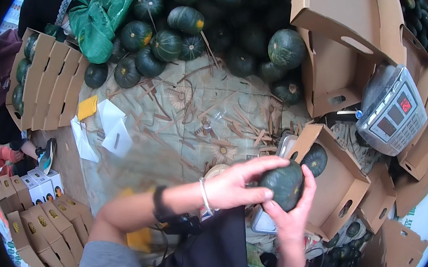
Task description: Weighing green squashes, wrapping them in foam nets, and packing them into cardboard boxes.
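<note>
A dark green kabocha squash (pixel 282 186) is held between my two hands, in front of my body and a little right of the middle. My left hand (pixel 237 187) reaches across from the left, its fingers over the squash's far left side and its thumb at the near left. My right hand (pixel 294 210) closes around its right and near side. Just beyond lies an open cardboard box (pixel 342 183) on what looks like a scale, partly hidden. Another squash (pixel 315 160) rests in that box's left part.
A pile of squashes (pixel 167 45) fills the far side beside a green sack (pixel 94 11). Cut stems litter the floor cloth (pixel 173 124). A digital scale display (pixel 393 113) and more boxes (pixel 341 11) stand right. Stacked boxes (pixel 42 81) line the left, near another person's foot (pixel 46 155).
</note>
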The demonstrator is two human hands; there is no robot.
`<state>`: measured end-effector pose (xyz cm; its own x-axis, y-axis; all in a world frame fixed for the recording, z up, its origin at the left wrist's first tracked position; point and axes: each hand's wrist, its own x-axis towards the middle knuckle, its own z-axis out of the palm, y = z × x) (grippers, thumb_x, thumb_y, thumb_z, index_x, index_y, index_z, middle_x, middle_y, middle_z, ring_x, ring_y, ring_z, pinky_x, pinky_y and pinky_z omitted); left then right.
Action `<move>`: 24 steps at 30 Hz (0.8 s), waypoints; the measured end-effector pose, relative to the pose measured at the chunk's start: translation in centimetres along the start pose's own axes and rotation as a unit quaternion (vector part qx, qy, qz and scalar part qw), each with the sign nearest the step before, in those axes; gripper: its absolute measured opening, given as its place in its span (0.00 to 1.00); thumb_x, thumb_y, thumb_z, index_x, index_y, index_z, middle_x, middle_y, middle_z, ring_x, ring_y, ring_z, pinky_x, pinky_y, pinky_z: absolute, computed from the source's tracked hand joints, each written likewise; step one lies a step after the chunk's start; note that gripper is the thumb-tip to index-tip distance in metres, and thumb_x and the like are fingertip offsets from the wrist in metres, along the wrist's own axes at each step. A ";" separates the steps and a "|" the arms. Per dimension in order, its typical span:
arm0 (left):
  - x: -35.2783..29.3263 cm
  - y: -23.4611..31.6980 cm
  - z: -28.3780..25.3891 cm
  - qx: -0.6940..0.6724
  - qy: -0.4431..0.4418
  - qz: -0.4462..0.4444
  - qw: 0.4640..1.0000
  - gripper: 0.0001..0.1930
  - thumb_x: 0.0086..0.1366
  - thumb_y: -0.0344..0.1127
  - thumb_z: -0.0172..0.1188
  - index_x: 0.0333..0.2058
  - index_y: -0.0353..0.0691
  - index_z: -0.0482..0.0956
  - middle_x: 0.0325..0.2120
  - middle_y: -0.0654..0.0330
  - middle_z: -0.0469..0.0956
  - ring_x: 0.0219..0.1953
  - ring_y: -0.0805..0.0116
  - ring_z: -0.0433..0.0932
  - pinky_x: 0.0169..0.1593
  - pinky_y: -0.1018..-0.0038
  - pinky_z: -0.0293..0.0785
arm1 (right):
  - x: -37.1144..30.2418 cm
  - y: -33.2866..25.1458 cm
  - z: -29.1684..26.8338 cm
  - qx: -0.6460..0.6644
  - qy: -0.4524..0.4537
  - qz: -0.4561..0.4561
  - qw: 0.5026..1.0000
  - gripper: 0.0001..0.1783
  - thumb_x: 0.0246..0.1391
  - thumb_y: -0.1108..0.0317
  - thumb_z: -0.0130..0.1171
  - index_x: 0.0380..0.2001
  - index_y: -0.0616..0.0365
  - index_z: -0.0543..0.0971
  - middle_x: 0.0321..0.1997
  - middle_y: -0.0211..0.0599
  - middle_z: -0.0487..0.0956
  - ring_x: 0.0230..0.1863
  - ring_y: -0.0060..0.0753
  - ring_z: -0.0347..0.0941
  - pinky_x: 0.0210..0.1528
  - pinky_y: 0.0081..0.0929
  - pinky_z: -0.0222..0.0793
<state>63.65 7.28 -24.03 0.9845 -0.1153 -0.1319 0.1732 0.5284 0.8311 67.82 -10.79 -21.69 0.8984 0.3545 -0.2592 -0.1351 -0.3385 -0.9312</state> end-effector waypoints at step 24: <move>-0.9 2.6 -3.4 0.291 0.058 0.104 0.949 0.26 0.52 0.42 0.67 0.49 0.39 0.75 0.50 0.55 0.70 0.57 0.55 0.66 0.62 0.62 0.59 | 0.2 -2.2 -0.3 0.278 -0.067 0.156 0.945 0.53 0.31 0.60 0.72 0.62 0.56 0.58 0.55 0.40 0.66 0.53 0.37 0.68 0.53 0.34 0.69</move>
<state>63.35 11.67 -23.58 0.9980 0.0507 0.0364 -0.0351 -0.0277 0.9990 68.40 -10.22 -19.63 0.7226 0.4325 -0.5392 -0.6176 0.0534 -0.7847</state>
